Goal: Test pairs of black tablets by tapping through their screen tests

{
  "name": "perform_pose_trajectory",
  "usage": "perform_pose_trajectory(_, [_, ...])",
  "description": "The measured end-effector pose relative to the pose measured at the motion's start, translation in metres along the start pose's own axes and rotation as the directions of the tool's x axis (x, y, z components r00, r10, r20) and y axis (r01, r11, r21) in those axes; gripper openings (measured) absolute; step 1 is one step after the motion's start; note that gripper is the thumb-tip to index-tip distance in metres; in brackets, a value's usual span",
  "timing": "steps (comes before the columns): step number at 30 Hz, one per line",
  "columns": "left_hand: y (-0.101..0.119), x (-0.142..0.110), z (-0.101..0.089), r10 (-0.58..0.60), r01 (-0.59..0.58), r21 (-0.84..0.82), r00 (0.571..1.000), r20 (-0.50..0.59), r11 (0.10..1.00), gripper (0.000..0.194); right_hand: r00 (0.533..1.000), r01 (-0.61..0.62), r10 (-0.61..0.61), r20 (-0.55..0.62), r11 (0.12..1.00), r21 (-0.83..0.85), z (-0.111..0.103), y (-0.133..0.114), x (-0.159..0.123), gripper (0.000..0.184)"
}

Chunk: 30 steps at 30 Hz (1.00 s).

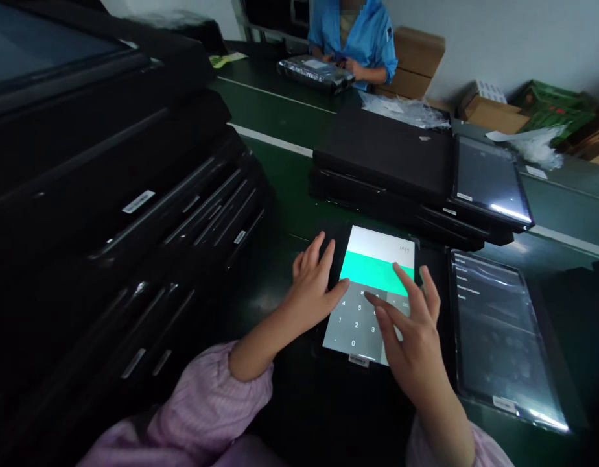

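Observation:
A lit tablet [360, 340] lies on the dark work surface in front of me, showing a calculator keypad with a white and green display area. My right hand [416, 331] reaches over its right side, fingers spread, with the index fingertip at the 8 key. My left hand [314, 279] rests at the tablet's left edge. Its fingers are stretched out and the thumb tip is over the screen's left border. Neither hand grips anything. To the right lies a second tablet [504, 337], its dark screen showing a short text menu.
Tall stacks of black-cased devices [183, 175] stand at the left. Behind the lit tablet are black cases [387, 146] and another tablet [491, 175]. Across the green bench [280, 117], a person in blue [377, 39] handles a wrapped package [316, 71]. Crumpled plastic [406, 110] lies nearby.

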<state>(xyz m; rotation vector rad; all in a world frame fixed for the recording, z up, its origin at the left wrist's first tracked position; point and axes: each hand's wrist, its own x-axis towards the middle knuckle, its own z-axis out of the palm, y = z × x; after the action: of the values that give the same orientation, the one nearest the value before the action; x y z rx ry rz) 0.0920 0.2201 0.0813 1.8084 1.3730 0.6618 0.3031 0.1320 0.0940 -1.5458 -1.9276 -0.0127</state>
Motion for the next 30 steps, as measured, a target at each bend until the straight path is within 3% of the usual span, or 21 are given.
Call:
perform_pose_trajectory(5, [-0.006, -0.001, 0.004, 0.001, -0.002, -0.017, 1.000, -0.015, 1.000, 0.085, 0.999, 0.027, -0.027, 0.029, 1.000, -0.010, 0.005, -0.009, 0.001, 0.032])
perform_pose_trajectory(13, [-0.012, -0.001, 0.005, 0.004, -0.004, -0.005, 1.000, 0.008, 1.000, 0.092, 0.961, -0.202, 0.172, -0.218, 0.972, -0.123, -0.001, 0.032, -0.002, 0.042])
perform_pose_trajectory(21, [-0.012, -0.005, 0.005, -0.003, 0.002, -0.060, 1.000, -0.010, 0.998, 0.080, 0.987, -0.134, 0.122, -0.105, 0.984, -0.116, 0.007, 0.028, 0.003, 0.038])
perform_pose_trajectory(26, [-0.011, -0.004, 0.007, -0.009, 0.005, -0.080, 0.998, -0.061, 0.997, 0.083, 0.965, -0.196, 0.169, -0.199, 0.973, -0.126, 0.003, 0.037, 0.001, 0.043])
perform_pose_trajectory(30, [-0.011, -0.005, 0.008, -0.019, 0.002, -0.159, 0.994, -0.109, 0.987, 0.084, 0.978, -0.165, 0.152, -0.141, 0.983, -0.087, 0.007, 0.032, 0.004, 0.041])
